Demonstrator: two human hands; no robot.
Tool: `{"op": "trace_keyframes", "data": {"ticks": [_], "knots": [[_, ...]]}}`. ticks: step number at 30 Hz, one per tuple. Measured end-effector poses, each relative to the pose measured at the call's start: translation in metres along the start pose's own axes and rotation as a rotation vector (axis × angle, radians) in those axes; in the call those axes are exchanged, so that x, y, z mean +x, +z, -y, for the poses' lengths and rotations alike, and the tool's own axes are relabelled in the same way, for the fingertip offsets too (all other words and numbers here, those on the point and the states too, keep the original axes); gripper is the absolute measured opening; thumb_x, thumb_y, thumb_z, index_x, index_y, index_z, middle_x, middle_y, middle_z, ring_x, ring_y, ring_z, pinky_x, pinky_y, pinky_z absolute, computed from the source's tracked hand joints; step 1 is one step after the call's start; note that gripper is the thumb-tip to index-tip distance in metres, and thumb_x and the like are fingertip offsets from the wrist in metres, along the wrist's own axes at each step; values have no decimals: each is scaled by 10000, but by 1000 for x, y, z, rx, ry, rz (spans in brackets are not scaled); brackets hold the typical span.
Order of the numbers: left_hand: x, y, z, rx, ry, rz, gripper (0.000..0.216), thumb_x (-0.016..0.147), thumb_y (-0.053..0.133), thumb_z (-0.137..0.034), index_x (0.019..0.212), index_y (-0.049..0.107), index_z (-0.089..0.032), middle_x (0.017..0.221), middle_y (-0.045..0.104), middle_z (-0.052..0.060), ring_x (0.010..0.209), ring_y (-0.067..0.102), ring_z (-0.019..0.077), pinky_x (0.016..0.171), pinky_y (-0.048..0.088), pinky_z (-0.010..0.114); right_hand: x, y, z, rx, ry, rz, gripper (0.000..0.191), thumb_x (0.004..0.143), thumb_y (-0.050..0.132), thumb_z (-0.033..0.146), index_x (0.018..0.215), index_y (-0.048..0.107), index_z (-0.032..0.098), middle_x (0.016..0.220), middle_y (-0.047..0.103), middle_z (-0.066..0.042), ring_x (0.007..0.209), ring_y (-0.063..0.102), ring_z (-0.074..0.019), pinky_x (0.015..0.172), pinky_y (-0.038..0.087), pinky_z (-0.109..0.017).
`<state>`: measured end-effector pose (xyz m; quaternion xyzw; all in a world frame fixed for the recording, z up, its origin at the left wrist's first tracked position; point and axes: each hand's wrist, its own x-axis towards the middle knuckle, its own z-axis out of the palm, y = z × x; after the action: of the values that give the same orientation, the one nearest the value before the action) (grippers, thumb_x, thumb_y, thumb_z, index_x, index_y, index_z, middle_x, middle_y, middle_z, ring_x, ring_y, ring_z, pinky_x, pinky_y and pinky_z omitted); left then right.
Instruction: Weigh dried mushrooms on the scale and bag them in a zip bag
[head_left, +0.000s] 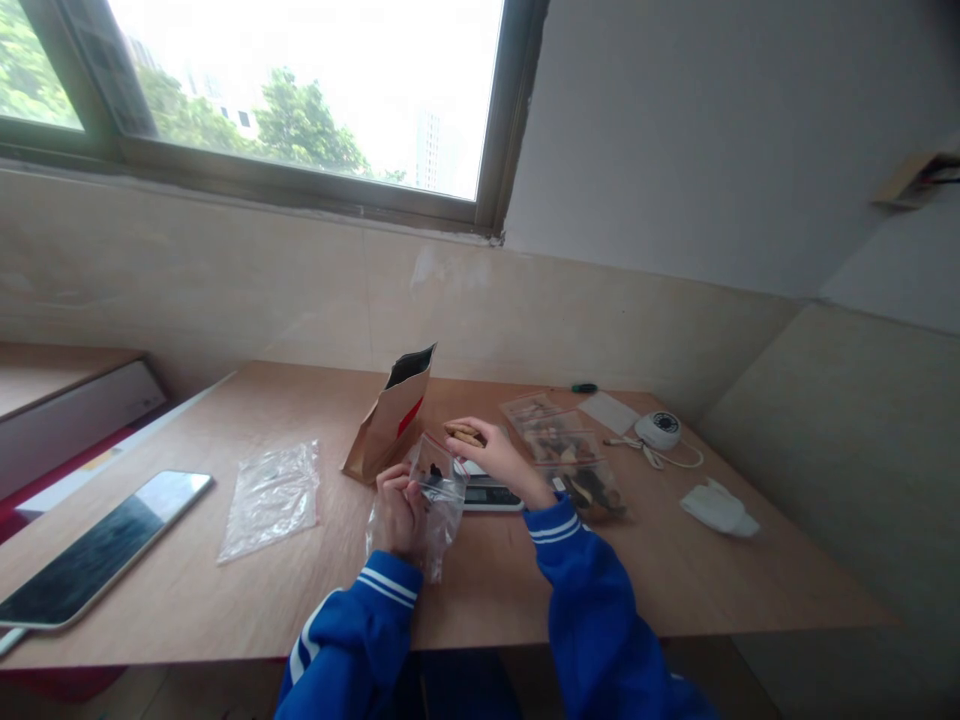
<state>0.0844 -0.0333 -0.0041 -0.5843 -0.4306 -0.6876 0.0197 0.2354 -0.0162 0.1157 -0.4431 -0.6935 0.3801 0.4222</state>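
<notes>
My left hand [401, 510] is closed on a clear zip bag [444, 505] with a few dark pieces inside, its mouth tilted up. Just right of the bag's mouth, my right hand [499, 462] pinches several flat tan-brown slices [465, 434], which look like dried pieces; their exact kind is unclear. Under the right hand lies a digital scale [491, 497], partly covered by hand and bag. Behind my left hand a brown paper pouch [386, 425] with a red patch stands upright, its top open.
Filled zip bags [574, 450] lie right of the scale. Farther right are a white dome camera [660, 430] with its cable, a crumpled white tissue [718, 508] and a green-handled tool [583, 387]. To the left are a flat clear bag [274, 497] and a large tablet or phone [105, 550].
</notes>
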Motion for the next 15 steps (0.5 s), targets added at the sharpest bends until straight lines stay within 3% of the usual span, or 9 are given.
{"op": "trace_keyframes", "data": {"ticks": [3, 6, 12, 15], "knots": [[-1, 1, 2, -6, 6, -29, 162, 904, 394, -317, 826, 469, -197, 925, 510, 52, 859, 563, 159, 724, 501, 338, -2, 7, 16, -16, 40, 147, 302, 758, 648, 339, 1007, 659, 168, 924, 699, -39, 800, 649, -168, 670, 512, -251], [0, 1, 4, 2, 47, -71, 174, 898, 407, -336, 820, 476, -196, 917, 519, 48, 856, 568, 156, 727, 503, 331, -1, 14, 18, -132, 69, 142, 282, 743, 669, 381, 930, 677, 170, 867, 701, -34, 769, 646, -173, 635, 500, -245], [3, 0, 3, -1, 112, -107, 166, 897, 424, -324, 808, 468, -191, 881, 524, 33, 818, 574, 140, 701, 501, 306, -2, 34, 20, -180, 77, 54, 428, 888, 444, 518, 984, 638, 148, 967, 694, -83, 908, 637, -186, 789, 476, -278], [3, 0, 4, -18, 96, -155, 183, 893, 438, -347, 805, 466, -190, 882, 523, 33, 849, 579, 147, 713, 500, 312, -6, 39, 26, -187, -11, 101, 448, 930, 350, 507, 1009, 629, 164, 975, 688, -69, 938, 626, -179, 819, 455, -278]]}}
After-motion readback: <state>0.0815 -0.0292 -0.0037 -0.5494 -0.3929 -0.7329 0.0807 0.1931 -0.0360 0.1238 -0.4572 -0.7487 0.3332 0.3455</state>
